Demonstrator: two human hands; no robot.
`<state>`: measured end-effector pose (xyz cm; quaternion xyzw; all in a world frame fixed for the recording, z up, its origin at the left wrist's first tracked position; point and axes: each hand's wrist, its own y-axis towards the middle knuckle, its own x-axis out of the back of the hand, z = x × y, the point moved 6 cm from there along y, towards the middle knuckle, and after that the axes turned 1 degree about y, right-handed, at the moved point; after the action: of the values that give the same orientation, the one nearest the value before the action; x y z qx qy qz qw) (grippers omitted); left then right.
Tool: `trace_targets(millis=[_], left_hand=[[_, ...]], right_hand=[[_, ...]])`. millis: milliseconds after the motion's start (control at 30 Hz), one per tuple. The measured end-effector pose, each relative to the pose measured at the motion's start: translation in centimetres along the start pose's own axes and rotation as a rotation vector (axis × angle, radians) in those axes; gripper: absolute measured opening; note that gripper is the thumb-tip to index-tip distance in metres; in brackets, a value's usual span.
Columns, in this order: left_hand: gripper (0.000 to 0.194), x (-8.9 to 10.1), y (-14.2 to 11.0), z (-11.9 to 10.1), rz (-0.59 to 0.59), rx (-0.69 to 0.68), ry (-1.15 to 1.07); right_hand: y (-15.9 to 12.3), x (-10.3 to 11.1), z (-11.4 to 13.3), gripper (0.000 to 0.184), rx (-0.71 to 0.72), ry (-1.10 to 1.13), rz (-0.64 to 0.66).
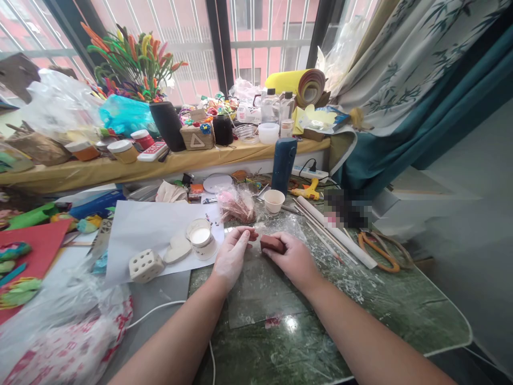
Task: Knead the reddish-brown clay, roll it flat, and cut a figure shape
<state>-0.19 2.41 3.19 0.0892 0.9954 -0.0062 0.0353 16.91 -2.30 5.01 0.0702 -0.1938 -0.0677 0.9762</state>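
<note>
Thumb and fingers clamp firmly on the brown block (272, 244) in the right hand (296, 262), over a clear sheet (252, 310); the left hand (234, 255) curls just beside it, fingers bent, and whether they pinch anything, one can't tell. Just beyond, a clear bag (239, 207) bulges with brown pieces, a pale cup (274, 207) standing near it. Over on the white paper (140, 224), a jar (205, 252) shows white contents. Green table (385, 310) underneath, and behind, a cloth-draped sill (224, 158) crowded beneath the window (268, 32).
</note>
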Motion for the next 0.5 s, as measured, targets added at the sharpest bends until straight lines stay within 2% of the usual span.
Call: trace_targets(millis=[100,233,367,433,500], left_hand=[[0.037,0.0,-0.1,-0.1,-0.013,0.009,-0.011],[0.037,-0.3,-0.2,-0.4,0.006,0.018,-0.019],[0.040,-1.6,-0.6,-0.3,0.195,0.026,-0.064],[0.038,-2.0,-0.7,-0.1,0.262,0.025,-0.040],[0.031,-1.6,-0.7,0.0,0.239,0.001,0.043]], right_hand=[[0.0,0.5,-0.2,0.023,0.000,0.020,-0.076],[0.2,0.0,-1.0,0.022,-0.046,0.054,-0.019],[0.1,-0.5,-1.7,0.030,-0.062,0.391,-0.021],[0.0,-0.8,-1.9,0.030,-0.069,0.425,0.001],[0.1,-0.9,-1.9,0.028,-0.055,0.353,0.024]])
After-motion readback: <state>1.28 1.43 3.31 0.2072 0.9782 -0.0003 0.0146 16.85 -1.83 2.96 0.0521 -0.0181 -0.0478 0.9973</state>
